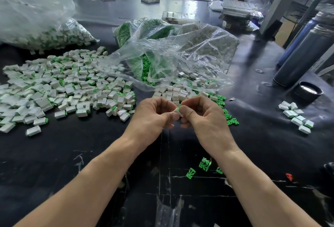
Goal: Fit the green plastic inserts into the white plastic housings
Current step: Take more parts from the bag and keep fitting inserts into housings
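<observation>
Two bare forearms are seen from above, reaching over a black bench point(90, 154). The left hand point(153, 114) and the right hand point(202, 116) meet just above the bench's middle, fingertips touching. One white housing point(176, 111) is pinched between the curled fingers point(174, 116) of the left hand, and a green insert point(179, 108) at its top end is pinched by the thumb and forefinger of the right hand. How far the insert is seated cannot be told, as both parts are largely hidden by fingers.

Left of the hands, a broad pile of assembled pieces point(63, 87), white with green ends, is spread across the bench. Just beyond the hands, a small heap of empty white housings point(177, 91) lies at the mouth of a crumpled clear bag point(180, 55), with loose green inserts point(227, 112) scattered to the right of the hands. More green inserts point(146, 71) are seen inside the bag. A few green inserts point(205, 164) lie nearer than the hands, beside the right forearm. Well right of the hands, a small cluster of white pieces point(296, 116) is seen, and beyond it a dark lid point(308, 91) and a grey cylinder point(305, 53). Far left of the hands, a second clear bag point(36, 18) of white and green pieces rests.
</observation>
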`<state>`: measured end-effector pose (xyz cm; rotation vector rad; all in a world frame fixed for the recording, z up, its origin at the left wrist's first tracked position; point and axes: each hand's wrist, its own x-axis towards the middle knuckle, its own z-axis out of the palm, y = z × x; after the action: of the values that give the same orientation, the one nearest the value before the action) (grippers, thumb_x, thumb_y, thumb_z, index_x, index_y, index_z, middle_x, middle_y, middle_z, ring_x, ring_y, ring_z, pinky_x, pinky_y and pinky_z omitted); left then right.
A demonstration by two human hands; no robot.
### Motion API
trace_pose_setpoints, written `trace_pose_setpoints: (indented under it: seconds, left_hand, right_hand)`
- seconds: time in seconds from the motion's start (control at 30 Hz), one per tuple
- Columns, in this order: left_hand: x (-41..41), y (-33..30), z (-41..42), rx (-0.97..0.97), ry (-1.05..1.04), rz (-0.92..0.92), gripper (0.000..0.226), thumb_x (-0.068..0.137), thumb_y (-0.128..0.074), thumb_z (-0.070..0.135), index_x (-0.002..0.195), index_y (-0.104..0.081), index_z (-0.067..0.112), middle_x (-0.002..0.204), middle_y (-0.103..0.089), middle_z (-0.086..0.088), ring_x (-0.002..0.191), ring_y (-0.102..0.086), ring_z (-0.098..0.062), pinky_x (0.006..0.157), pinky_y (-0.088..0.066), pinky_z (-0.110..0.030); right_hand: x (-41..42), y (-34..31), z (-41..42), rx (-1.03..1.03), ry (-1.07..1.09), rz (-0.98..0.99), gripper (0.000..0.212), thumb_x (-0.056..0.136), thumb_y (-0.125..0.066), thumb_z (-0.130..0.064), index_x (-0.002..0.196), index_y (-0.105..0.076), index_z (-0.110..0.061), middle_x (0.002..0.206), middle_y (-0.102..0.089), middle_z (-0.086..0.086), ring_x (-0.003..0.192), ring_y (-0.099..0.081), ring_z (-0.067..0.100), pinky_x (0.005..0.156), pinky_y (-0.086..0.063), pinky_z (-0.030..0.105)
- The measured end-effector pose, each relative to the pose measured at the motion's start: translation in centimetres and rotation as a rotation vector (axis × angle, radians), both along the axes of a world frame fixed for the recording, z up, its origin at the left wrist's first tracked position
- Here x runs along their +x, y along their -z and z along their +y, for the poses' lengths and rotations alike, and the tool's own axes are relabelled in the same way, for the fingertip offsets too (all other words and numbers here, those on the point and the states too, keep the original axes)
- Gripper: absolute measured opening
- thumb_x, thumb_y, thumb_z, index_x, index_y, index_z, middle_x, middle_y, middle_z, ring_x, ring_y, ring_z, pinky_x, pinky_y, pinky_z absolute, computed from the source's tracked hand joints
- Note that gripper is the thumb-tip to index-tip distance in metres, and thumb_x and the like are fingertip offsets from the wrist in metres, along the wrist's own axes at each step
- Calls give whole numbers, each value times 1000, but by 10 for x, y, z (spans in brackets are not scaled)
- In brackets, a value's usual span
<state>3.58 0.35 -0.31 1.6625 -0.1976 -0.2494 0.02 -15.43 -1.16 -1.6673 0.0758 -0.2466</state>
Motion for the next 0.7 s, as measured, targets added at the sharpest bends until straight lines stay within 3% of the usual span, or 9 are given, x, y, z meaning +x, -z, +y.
trace_pose_setpoints:
  seconds: [0.1,0.27,0.53,0.7]
  left_hand:
    - [1,1,0,116,5,-76,9,86,-78,2,90,-75,11,85,-77,-3,75,-69,-7,69,-61,-28]
    - [5,5,2,244,-33,-138,11,85,-81,8,85,-76,18,82,-76,-1,84,-72,-24,83,-60,-47]
    - [3,6,4,417,-7,-288,20,84,-81,13,82,-72,31,79,-70,21,77,-64,5,76,-52,-19]
    - [3,6,5,478,13,-307,17,85,-80,14,84,-72,29,78,-69,17,77,-62,4,68,-46,-11]
  right_hand:
    - [3,3,-8,-93,-45,47,14,93,-77,-9,94,-71,-22,84,-75,6,69,-69,17,65,-60,34]
    - [2,1,-15,-272,-91,21,15,94,-76,-18,92,-73,-33,80,-75,3,68,-70,19,66,-63,40]
    - [-2,-6,-22,-459,-165,51,10,94,-76,-27,86,-72,-31,76,-71,-5,72,-68,19,70,-62,45]
    - [-2,-8,-22,-601,-182,43,9,94,-75,-27,86,-71,-29,79,-70,-17,66,-61,0,63,-51,17]
